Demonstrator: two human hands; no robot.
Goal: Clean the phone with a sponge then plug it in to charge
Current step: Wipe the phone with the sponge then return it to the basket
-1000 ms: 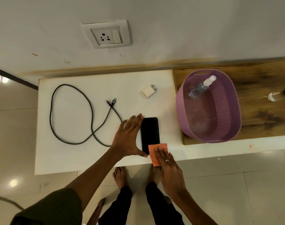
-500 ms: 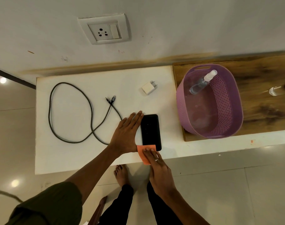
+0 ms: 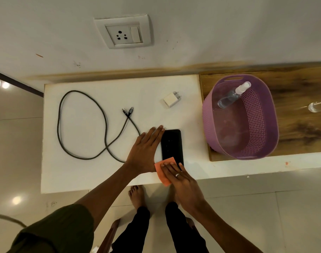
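Covering phone's (image 3: 171,143) near end: sponge (image 3: 160,166)

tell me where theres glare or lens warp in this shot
Head view: round light glare spots on the glossy floor tiles at left, and a faint sheen on the phone. Wide-angle warp bends the table edges and tilts the socket. The bottle at the right edge is smeared; the middle of the picture, around the sponge, is sharp.
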